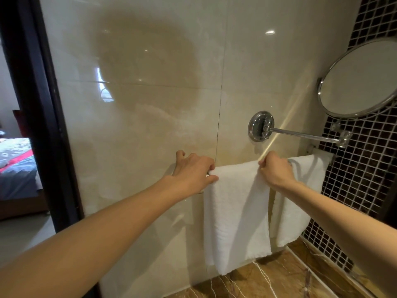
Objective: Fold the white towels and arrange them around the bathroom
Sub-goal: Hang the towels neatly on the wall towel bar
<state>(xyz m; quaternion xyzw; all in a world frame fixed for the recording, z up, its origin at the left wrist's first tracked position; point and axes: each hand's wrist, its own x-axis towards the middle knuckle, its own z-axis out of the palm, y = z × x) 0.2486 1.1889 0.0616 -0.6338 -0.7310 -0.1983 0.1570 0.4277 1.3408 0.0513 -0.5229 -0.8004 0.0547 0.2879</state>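
- below the hands, a brown veined worktop (279, 280) runs along the wall; the towel hems hang just above it.
- between the hands hangs a white towel (236, 211), draped over a rail (207, 174) that is almost wholly covered.
- the left hand (193, 171) is curled round the towel's top left edge at the rail, thumb under and fingers over.
- the right hand (276, 168) pinches the top right edge of the same towel.
- just right of the right hand a second towel (300, 201) hangs on the same rail, partly behind the first.
- handling, as a judgement: terry cloth is soft, limp and light, with nothing to break, but it sags and creeps on smooth metal. it is best held at the top fold near both corners, as now, and slid level so the hems stay even.
- behind the hands is a glossy beige tiled wall (139, 104). above the right hand sit a chrome wall mount (261, 126) and a round mirror (363, 78).
- far off past the left hand, a doorway shows a bed (15, 160).
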